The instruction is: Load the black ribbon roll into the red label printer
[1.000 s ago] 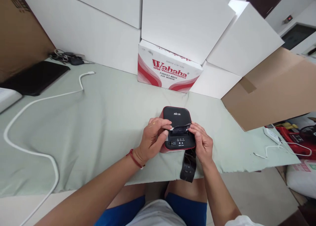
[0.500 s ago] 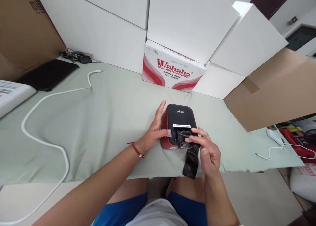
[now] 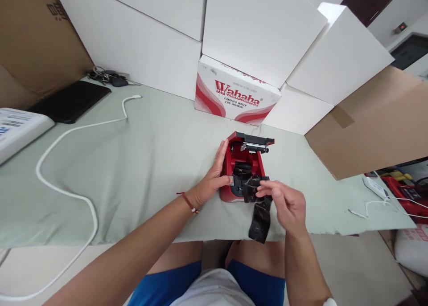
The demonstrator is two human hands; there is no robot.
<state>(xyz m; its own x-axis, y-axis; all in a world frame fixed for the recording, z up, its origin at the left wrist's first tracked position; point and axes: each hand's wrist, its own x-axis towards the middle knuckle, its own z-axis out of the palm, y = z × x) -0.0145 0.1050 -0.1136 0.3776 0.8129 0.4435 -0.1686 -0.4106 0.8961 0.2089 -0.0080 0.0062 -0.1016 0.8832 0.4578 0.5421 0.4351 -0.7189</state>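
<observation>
Popped the lid [image 3: 254, 139] up on the red printer [image 3: 228, 195] near the table's [image 3: 133, 181] front edge, fully closed 0.5 s ago. Now showing a black roll [image 3: 242, 168] inside. Moved left hand [image 3: 211, 179] from printer top to left side since 1.0 s ago.

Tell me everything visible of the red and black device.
The device is boxy with rounded corners, seemingly plastic, standing on the green cloth. Its lid is tipped up at the far end, exposing a red interior and dark rod. A dark, creased strip leads from inside over the near edge. The left hand lies along its left side, thumb on a grey tab; fingers of the right hand are at the strip, contact with the device unclear.
</observation>
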